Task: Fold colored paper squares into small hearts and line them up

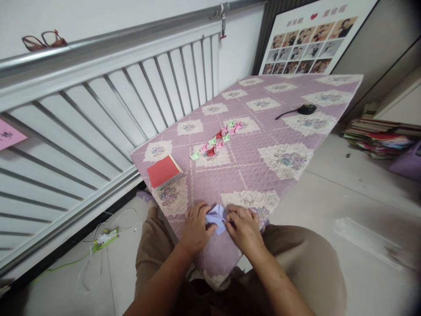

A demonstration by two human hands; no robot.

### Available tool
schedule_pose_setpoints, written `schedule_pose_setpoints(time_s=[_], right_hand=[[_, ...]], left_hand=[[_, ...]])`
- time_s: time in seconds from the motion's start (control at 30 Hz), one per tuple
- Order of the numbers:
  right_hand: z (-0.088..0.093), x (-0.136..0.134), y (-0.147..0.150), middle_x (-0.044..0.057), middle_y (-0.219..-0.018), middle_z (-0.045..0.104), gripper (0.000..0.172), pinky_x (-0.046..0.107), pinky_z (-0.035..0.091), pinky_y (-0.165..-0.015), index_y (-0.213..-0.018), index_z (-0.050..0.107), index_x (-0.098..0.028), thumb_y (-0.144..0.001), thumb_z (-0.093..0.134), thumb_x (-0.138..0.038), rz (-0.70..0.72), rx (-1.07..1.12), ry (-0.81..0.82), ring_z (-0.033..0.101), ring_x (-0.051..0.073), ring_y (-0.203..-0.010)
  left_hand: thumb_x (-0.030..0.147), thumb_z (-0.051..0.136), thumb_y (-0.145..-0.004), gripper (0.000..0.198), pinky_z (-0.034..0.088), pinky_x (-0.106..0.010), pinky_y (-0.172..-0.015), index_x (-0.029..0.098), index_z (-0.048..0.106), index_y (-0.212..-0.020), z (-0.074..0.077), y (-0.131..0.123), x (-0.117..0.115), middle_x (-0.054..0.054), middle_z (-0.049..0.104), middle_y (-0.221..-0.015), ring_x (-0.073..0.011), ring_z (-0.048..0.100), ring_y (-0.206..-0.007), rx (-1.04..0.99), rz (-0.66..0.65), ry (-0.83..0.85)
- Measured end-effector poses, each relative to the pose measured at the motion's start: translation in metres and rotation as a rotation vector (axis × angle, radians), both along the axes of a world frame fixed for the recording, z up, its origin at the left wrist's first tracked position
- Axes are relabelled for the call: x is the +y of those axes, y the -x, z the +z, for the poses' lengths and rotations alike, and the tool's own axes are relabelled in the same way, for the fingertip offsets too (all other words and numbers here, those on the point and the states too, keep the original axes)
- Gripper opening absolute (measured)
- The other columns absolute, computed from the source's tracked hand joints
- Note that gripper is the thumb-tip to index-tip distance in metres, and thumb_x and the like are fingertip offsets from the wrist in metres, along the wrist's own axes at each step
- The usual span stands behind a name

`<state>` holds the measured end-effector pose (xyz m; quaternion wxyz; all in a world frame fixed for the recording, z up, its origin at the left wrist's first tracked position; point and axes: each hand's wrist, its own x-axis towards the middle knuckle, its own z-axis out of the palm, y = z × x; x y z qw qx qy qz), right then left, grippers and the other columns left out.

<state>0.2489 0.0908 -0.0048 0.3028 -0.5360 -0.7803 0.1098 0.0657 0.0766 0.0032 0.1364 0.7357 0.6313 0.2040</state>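
Observation:
A partly folded sheet of lilac origami paper [216,216] lies at the near corner of the table, between my two hands. My left hand [196,226] grips its left edge, the thumb low and the fingers above. On the opposite side my right hand [244,226] pinches the right edge between thumb and fingers. Farther up the cloth sit two rows of small folded paper pieces [211,151] in red, pink and green. To the left, a stack of square paper [164,172] with a red sheet on top rests near the table's edge.
A purple quilted tablecloth [210,175] covers the table. A black round object with a strap [306,109] lies at the far right. A white radiator [108,96] runs along the left, glasses [44,40] on its pipe. A power strip [105,238] with cables is on the floor.

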Motion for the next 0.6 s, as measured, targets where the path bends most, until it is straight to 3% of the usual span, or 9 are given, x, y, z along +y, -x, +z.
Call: schedule_pose_setpoints(time_s=[0.43, 0.6], right_hand=[[0.0005, 0.0006, -0.0004, 0.004, -0.107, 0.065, 0.006, 0.042, 0.028, -0.094, -0.085, 0.06, -0.024, -0.08, 0.058, -0.02, 0.008, 0.011, -0.005, 0.056, 0.022, -0.101], [0.004, -0.0016, -0.0032, 0.003, -0.109, 0.064, 0.004, 0.045, 0.026, -0.095, -0.081, 0.06, -0.024, -0.078, 0.061, -0.022, 0.071, -0.015, -0.006, 0.055, 0.023, -0.104]], left_hand=[[0.021, 0.067, -0.074, 0.028, 0.029, -0.046, -0.105, 0.022, 0.055, -0.099, 0.0008, 0.0003, -0.0007, -0.007, 0.05, -0.131, -0.0241, 0.042, -0.125, -0.016, -0.008, 0.002], [0.019, 0.065, -0.075, 0.021, 0.028, -0.047, -0.105, 0.022, 0.059, -0.095, 0.001, 0.0011, -0.0011, -0.006, 0.051, -0.13, -0.0241, 0.043, -0.124, -0.023, -0.013, 0.009]])
